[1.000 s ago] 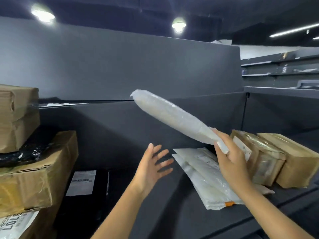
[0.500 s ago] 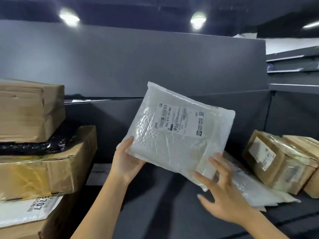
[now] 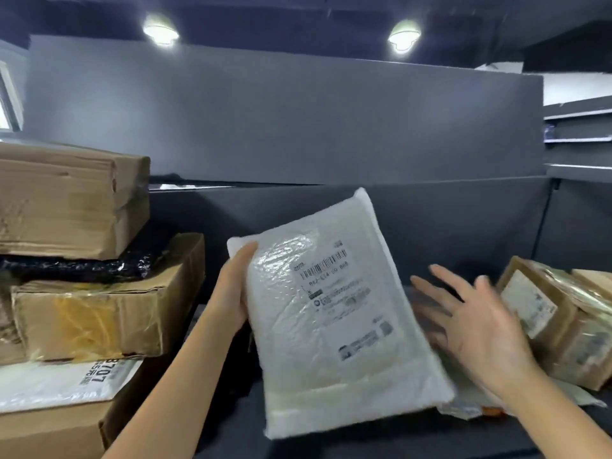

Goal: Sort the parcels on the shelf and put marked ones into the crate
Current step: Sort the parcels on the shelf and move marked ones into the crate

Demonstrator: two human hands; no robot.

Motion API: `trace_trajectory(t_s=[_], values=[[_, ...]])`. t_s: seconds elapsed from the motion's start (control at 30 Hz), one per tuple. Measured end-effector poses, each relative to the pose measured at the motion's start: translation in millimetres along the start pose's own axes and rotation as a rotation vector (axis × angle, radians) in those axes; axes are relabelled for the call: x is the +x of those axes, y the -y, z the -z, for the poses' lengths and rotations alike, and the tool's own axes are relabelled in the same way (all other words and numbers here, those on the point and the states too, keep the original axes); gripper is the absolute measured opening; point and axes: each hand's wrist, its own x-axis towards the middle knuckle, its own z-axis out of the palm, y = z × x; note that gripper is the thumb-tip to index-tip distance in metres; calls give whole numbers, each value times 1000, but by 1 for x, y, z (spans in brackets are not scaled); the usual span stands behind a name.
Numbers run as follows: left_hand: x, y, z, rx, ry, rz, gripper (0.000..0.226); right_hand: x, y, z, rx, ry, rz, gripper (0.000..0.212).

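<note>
A white bubble mailer [image 3: 334, 313] with a barcode label facing me is held upright in front of the dark shelf. My left hand [image 3: 233, 289] grips its left edge, thumb on the front. My right hand [image 3: 477, 326] is off the mailer, to its right, with fingers spread and blurred by motion. No crate is in view.
Stacked cardboard boxes [image 3: 99, 303] with a black bag [image 3: 79, 266] between them fill the left of the shelf. Taped brown boxes [image 3: 556, 326] sit at the right, with flat white mailers [image 3: 470, 402] lying behind the held one. The grey shelf back wall [image 3: 281, 134] rises behind.
The mailer passed from my right hand to my left and turned label-forward, then rotated to stand on end. My right hand let go and moved away to the right.
</note>
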Motion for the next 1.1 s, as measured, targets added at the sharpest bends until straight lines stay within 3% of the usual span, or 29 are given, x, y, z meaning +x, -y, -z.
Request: trace_trajectory(t_s=[0.1,0.17,0.23,0.33,0.5,0.73,0.87,0.97,1.1], values=[[6,-14,-6,231,21,-116,24,-2,-13,-10,-292,215,-172,90],[6,-19,-17,362,33,-174,20,-6,-27,-25,-347,224,-175,71],[6,-22,-29,446,-4,-219,24,-7,-36,-36,-265,162,-156,46],[6,-25,-34,537,-67,-251,27,-2,-42,-38,-162,88,-150,41],[-13,-26,-26,390,113,-247,33,14,-48,-33,-52,-22,-97,33],[-37,-14,-22,472,344,-139,45,32,-54,-29,121,-92,-155,37],[-28,-6,-1,453,122,-60,26,32,-46,-31,18,95,-129,43],[-21,14,15,523,-106,47,36,33,-41,-36,-53,166,-104,49],[-32,39,18,630,-249,130,59,40,-65,-44,-147,-36,-191,42]])
